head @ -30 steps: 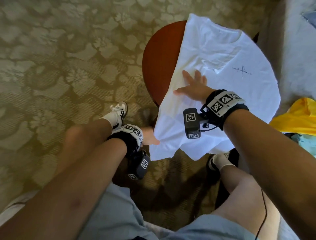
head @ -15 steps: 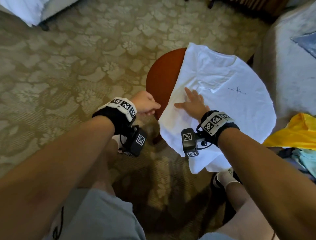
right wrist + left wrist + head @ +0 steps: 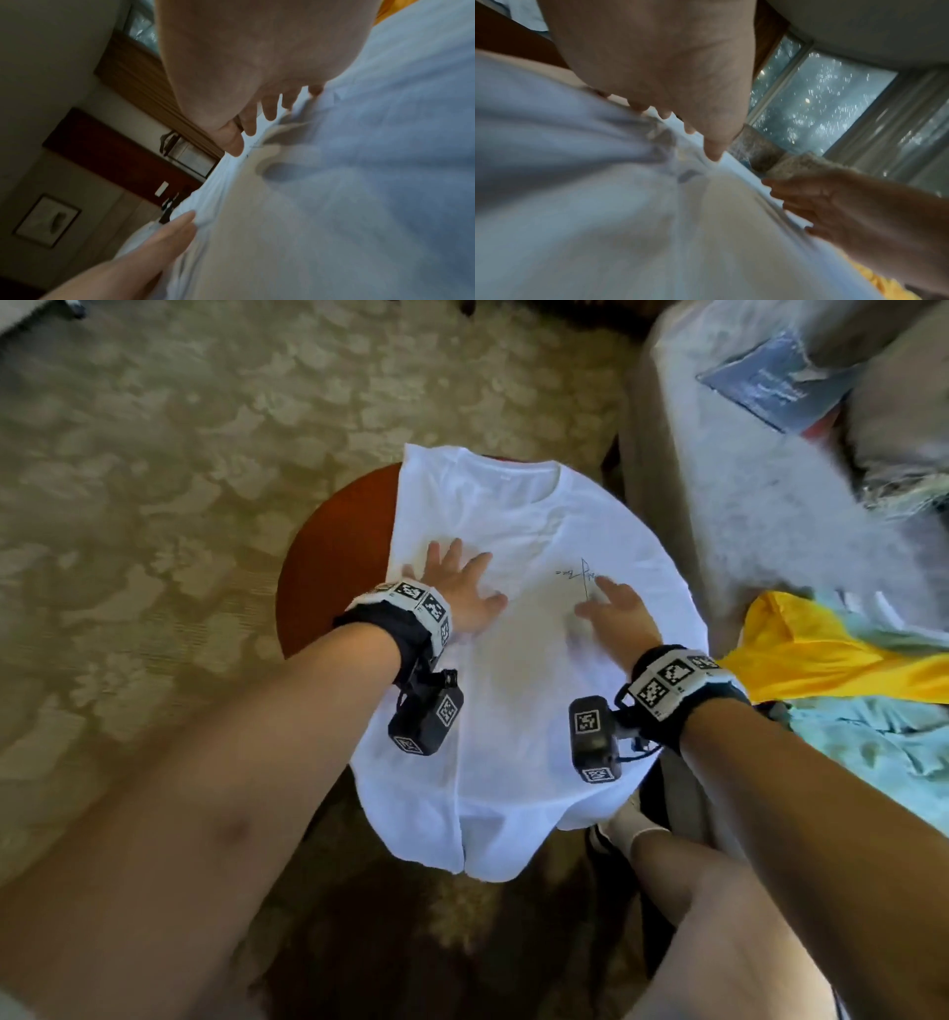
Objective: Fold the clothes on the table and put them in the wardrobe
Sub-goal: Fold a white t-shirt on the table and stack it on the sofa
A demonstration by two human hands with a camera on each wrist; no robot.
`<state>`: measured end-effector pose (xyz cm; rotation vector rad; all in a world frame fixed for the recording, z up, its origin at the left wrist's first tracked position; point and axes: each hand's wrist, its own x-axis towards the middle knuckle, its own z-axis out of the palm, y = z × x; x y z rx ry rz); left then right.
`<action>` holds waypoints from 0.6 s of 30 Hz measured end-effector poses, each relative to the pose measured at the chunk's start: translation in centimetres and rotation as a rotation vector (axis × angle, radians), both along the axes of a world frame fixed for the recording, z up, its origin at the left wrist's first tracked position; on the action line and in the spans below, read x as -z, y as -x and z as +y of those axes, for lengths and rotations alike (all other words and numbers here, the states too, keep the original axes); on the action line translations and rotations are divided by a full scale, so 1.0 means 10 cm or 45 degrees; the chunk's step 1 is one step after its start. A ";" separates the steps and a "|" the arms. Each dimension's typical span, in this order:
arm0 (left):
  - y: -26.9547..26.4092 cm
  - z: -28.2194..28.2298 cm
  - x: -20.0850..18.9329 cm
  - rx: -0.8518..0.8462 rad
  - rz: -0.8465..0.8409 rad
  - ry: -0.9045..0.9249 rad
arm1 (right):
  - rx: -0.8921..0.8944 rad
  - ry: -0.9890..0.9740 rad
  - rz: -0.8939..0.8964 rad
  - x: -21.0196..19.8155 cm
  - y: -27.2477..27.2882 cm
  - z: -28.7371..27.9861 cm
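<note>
White T-shirt (image 3: 518, 690) lay spread flat, front up, over round reddish-brown table (image 3: 328, 588); collar toward 12 o'clock, hem hanging off table edge at 6 o'clock. Left side folded inward, straight edge running 12 to 6. Small dark line print on chest toward 2 o'clock. Table wood bare only at 9 o'clock.

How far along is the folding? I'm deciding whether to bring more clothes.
Early. Done: white T-shirt spread on the round table. In hand: left hand and right hand press it flat. Left: folding it, the yellow garment, the wardrobe.
</note>
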<state>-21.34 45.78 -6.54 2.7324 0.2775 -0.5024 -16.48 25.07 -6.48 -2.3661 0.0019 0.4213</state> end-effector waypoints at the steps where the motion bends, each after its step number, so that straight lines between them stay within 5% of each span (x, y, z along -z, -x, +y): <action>1: -0.02 -0.02 0.08 0.036 0.050 -0.066 | -0.087 0.189 -0.002 0.07 0.01 0.04; 4: -0.02 0.04 0.21 0.039 0.069 -0.146 | -0.247 0.556 0.044 0.17 0.03 0.20; 12: 0.24 0.67 0.13 -0.081 0.120 -0.169 | -0.416 0.440 0.110 0.08 0.20 0.74; 18: 0.22 0.70 0.08 -0.067 0.160 -0.138 | -0.093 0.299 0.027 -0.03 0.13 0.78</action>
